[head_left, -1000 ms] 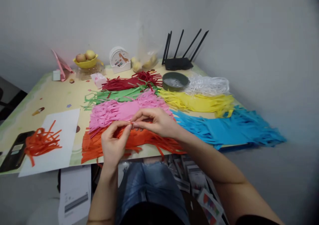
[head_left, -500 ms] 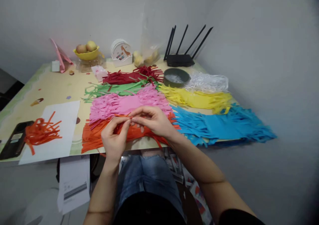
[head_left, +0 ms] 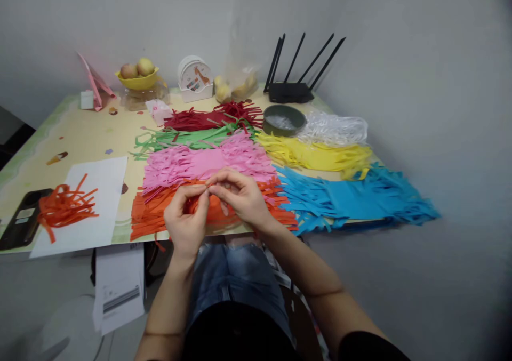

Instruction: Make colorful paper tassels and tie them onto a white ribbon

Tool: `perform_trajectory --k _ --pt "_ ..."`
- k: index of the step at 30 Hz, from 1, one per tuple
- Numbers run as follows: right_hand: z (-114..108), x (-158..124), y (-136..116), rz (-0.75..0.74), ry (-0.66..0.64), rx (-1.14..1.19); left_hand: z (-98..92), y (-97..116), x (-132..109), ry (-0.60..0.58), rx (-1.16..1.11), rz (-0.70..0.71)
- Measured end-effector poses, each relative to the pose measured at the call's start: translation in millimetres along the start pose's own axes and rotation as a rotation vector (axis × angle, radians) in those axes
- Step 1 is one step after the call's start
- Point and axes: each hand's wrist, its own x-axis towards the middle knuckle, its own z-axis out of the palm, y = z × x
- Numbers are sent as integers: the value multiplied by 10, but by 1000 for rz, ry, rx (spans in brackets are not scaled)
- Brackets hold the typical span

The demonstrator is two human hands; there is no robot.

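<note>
My left hand (head_left: 186,214) and my right hand (head_left: 242,195) meet over the orange fringed tissue paper (head_left: 150,214) at the table's front edge. Thumb and forefinger of each hand are pinched together, the tips touching. A small bit of orange tissue paper seems to be in the pinch, mostly hidden by the fingers. Just behind lies pink fringed paper (head_left: 206,161). To the right is a blue fringed stack (head_left: 352,198), its end hanging past the table edge. Off to the left, a loose orange tassel (head_left: 66,206) rests on a white sheet (head_left: 108,190) and a phone (head_left: 24,219).
Green (head_left: 192,137), dark red (head_left: 196,120) and yellow (head_left: 312,154) fringed papers lie farther back. Near them are a dark round tin (head_left: 284,120), clear plastic packaging (head_left: 336,129) and a black router (head_left: 290,91). A yellow fruit bowl (head_left: 138,81) stands at the back left.
Both hands stay pinched together at nearly the same spot, with the right fingers shifted slightly. A strand of orange paper below the right hand no longer hangs there. The view has tilted a little.
</note>
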Motion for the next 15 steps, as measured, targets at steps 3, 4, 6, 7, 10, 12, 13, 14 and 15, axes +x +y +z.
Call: perform_trajectory --k 3,4,6,7,10,12,13,14,15 --pt "20 -34 -19 -33 45 -76 -14 -17 4 -54 -124 -101" --pt "21 -39 -28 -41 59 -106 -22 -19 3 -78 -156 -136" --pt "12 -39 -56 -65 72 -180 -34 -16 -8 -75 -163 -166" --pt "2 -34 -77 -80 60 -230 -38 -13 -17 -49 -142 -161" --pt "-56 -11 -174 -142 -28 -421 -47 -10 -52 18 -74 -135" --pt "-102 7 -241 -170 -101 -481 -59 -18 -63 0 -84 -154" --pt "-120 15 -266 -176 -124 -480 -67 -25 -62 -27 -106 -174" --pt "-131 21 -283 -182 -135 -472 -76 -33 -57 -64 -133 -196" --pt "-135 25 -290 -192 -135 -473 -84 -41 -49 -102 -163 -213"
